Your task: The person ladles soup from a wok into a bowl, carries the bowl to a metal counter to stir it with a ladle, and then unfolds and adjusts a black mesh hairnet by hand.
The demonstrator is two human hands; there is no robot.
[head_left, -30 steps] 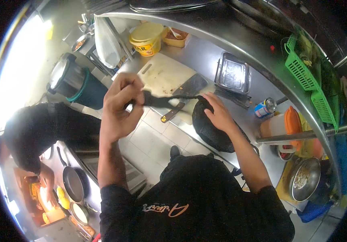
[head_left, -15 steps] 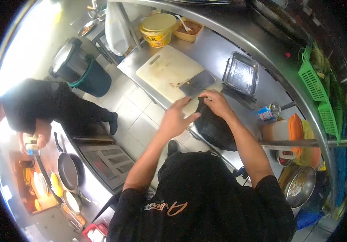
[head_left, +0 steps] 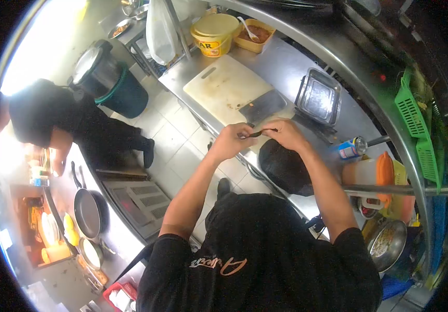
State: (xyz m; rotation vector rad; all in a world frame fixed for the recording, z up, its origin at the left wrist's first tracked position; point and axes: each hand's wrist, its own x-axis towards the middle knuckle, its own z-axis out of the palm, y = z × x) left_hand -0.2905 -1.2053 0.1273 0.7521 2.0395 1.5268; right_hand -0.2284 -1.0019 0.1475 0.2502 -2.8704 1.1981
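Observation:
A black mesh cap (head_left: 286,169) hangs at the counter's near edge, below my right hand. Between my fingers stretches a narrow dark strap (head_left: 256,134), which seems to belong to the cap; the join is hidden. My left hand (head_left: 232,141) pinches the strap's left end. Its right end is held in the closed fingers of my right hand (head_left: 286,135). Just beyond my hands, a wide grey cleaver blade (head_left: 263,106) lies on the white cutting board (head_left: 219,86), with small food scraps around it.
A metal tray (head_left: 318,97), a can (head_left: 352,148), a yellow tub (head_left: 214,36) and a sauce container (head_left: 255,36) with a spoon stand on the steel counter. Another person (head_left: 73,119) works at the left, near a frying pan (head_left: 90,213). A steel shelf (head_left: 375,78) overhangs the right.
My left hand was open beside the cap and has closed on the strap. My right hand has shifted slightly from the cap's edge, and the cap hangs lower below it.

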